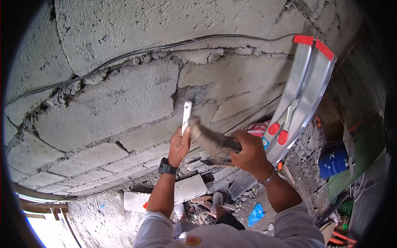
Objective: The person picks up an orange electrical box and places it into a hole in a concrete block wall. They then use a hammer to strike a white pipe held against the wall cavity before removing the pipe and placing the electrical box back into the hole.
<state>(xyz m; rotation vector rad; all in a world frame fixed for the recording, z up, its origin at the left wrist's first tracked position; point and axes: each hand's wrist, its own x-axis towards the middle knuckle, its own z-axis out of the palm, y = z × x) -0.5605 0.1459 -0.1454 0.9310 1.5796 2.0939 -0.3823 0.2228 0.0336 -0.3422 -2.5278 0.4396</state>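
Observation:
My left hand, below a black wristwatch, is closed on a narrow white strip with a hole near its upper end. The strip stands roughly upright in front of the block wall, beside a gap in the mortar. My right hand is wrapped round the dark ribbed grip of a hammer. Smeared by motion, the hammer's head overlaps the lower part of the strip, close to my left fingers.
An aluminium folding ladder with red end caps leans at the right. A black cable runs along the wall. Below lie a concrete block, rubble, a blue plastic bag and my feet; a blue drum is further right.

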